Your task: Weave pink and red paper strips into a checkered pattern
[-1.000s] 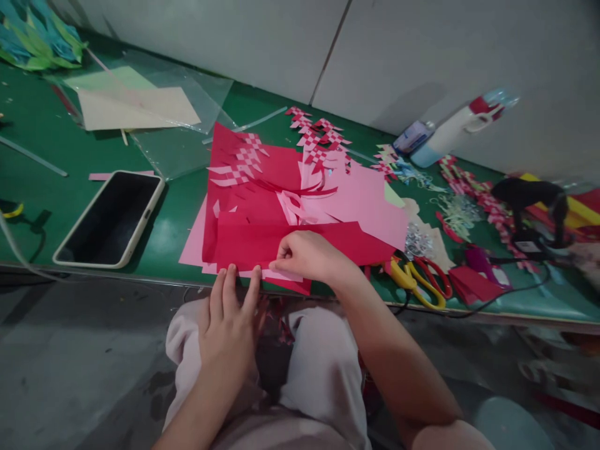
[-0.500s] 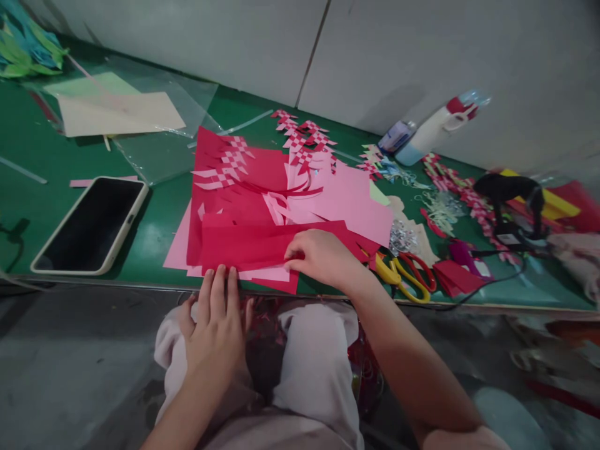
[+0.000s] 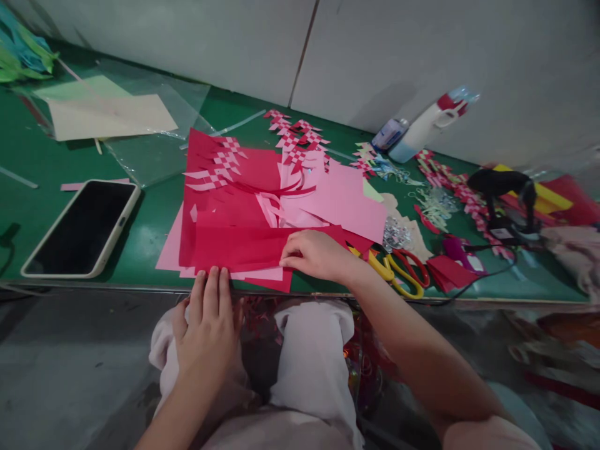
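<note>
A folded strip of red paper (image 3: 239,247) lies across the front of a pile of red and pink sheets by the table edge. My left hand (image 3: 206,325) has its fingers stretched out, their tips touching the front edge of the pile. At the strip's right end my right hand (image 3: 314,253) is closed, thumb and fingers pinched on the red paper. Behind the strip are a larger red sheet (image 3: 210,206), pink sheets (image 3: 351,200) and woven pink-and-red paper pieces (image 3: 225,164). Yellow-handled scissors (image 3: 405,281) and red-handled scissors (image 3: 415,262) lie right of my right hand.
A phone (image 3: 82,228) lies on the green table (image 3: 150,231) at left, below a clear plastic sleeve (image 3: 140,159). Along the back right stand a white bottle (image 3: 422,131) and a small box (image 3: 389,134). Small silvery pieces (image 3: 396,234) and a black strap (image 3: 504,187) lie farther right.
The whole view has shifted slightly, so the table's things appear a little farther left. Both hands keep almost the same places on the paper.
</note>
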The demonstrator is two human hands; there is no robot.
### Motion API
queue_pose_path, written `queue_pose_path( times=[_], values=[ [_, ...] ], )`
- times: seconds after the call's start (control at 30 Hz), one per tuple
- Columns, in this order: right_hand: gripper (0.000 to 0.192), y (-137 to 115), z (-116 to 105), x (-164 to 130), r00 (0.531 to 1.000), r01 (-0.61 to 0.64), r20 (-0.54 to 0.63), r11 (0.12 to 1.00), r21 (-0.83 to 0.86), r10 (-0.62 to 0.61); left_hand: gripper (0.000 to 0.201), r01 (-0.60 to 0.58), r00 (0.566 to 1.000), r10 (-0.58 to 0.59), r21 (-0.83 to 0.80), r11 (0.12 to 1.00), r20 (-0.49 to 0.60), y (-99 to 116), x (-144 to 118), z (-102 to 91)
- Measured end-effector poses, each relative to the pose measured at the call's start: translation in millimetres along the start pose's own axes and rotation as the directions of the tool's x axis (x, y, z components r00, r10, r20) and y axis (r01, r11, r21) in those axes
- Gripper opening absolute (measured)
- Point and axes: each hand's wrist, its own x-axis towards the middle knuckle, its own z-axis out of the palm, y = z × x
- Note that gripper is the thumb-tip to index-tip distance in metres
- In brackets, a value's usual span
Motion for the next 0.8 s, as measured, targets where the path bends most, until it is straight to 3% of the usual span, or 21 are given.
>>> queue_pose_path(
  times=[0.2,0.4,0.53,0.67,0.8],
  values=[
    [0.015,-8,-5,9,0.980,-0.169,0.094,0.984,-0.062,0.174,0.061,-0.007,1.000,0.007,0.016,1.000,0.023,1,2,-4.7],
    [0.014,-13,-12,18,0.949,-0.252,0.180,0.966,-0.059,0.258,0.059,-0.033,0.999,0.032,0.028,0.999,0.026,-2,4,-5.8],
    [0.008,-19,-17,21,0.948,-0.220,0.224,0.974,-0.055,0.227,0.063,-0.087,0.996,0.086,0.043,0.995,0.030,-2,6,-4.2],
    [0.013,-20,-14,20,0.975,-0.167,0.159,0.984,0.062,0.156,0.073,-0.160,0.987,0.160,0.040,0.986,-0.009,0,7,-3.0],
    [0.016,-17,-7,17,0.977,-0.193,0.113,0.976,0.102,0.181,0.075,-0.154,0.988,0.155,0.048,0.987,-0.022,1,4,-1.7]
  ],
)
